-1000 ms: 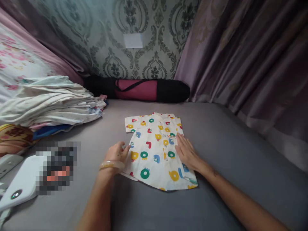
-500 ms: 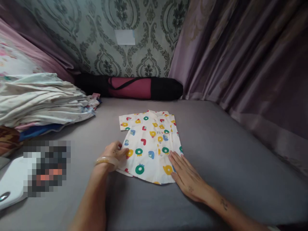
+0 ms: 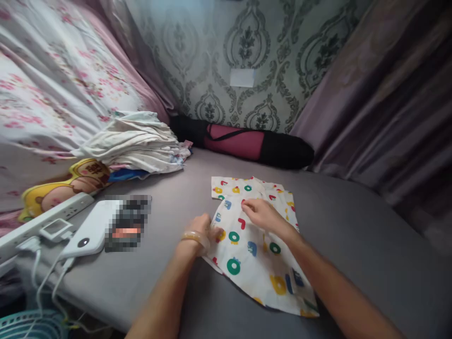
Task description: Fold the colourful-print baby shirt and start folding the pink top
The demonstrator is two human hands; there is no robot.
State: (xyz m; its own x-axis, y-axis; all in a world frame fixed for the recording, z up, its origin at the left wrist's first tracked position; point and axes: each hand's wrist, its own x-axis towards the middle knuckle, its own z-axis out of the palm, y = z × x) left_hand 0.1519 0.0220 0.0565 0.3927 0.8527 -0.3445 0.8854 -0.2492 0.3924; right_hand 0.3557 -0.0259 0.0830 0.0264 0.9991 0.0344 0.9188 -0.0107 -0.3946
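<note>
A small short-sleeved shirt [image 3: 243,238], white with colourful printed letters, lies spread on the grey bed sheet. My left hand [image 3: 203,230], with a pale bangle at its wrist, is at the shirt's left side edge. Its thumb rests on the cloth and its fingers curl at the edge, closed on the shirt. Over the upper middle of the shirt is my right hand [image 3: 263,214], its fingers bent and pressed together near a red letter. Whether cloth is between those fingertips I cannot tell. My right forearm covers part of the shirt's right side.
To the left are a white power bank [image 3: 92,228] with cables, a pixelated dark object [image 3: 129,223], a power strip [image 3: 45,223] and a yellow cushion [image 3: 67,186]. A pile of folded clothes [image 3: 141,141] stands behind. A black and maroon long bag [image 3: 236,143] lies along the wall.
The view has turned left. My right hand has left the shirt's lower right part, moved up and inward, and its flat fingers have closed. My left hand stays at the left edge.
</note>
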